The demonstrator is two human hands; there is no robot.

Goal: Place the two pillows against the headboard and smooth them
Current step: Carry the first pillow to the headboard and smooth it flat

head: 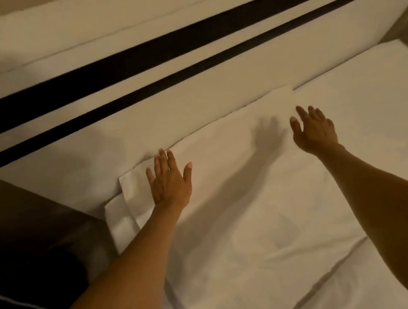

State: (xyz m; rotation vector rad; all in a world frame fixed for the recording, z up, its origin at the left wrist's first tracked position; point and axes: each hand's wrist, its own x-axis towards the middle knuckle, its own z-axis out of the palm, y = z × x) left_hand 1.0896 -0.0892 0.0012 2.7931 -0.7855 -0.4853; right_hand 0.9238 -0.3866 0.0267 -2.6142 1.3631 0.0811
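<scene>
No text, label, brand, number or sign can be read anywhere in this view.

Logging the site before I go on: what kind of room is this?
Likely a bedroom, perhaps a hotel room. A white pillow lies against a pale headboard with dark stripes, a second pillow beside it, and both open hands are over the bedding.

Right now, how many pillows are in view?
2: near pillow under the left hand, against the headboard; far pillow beside it, beyond the right hand.
</scene>
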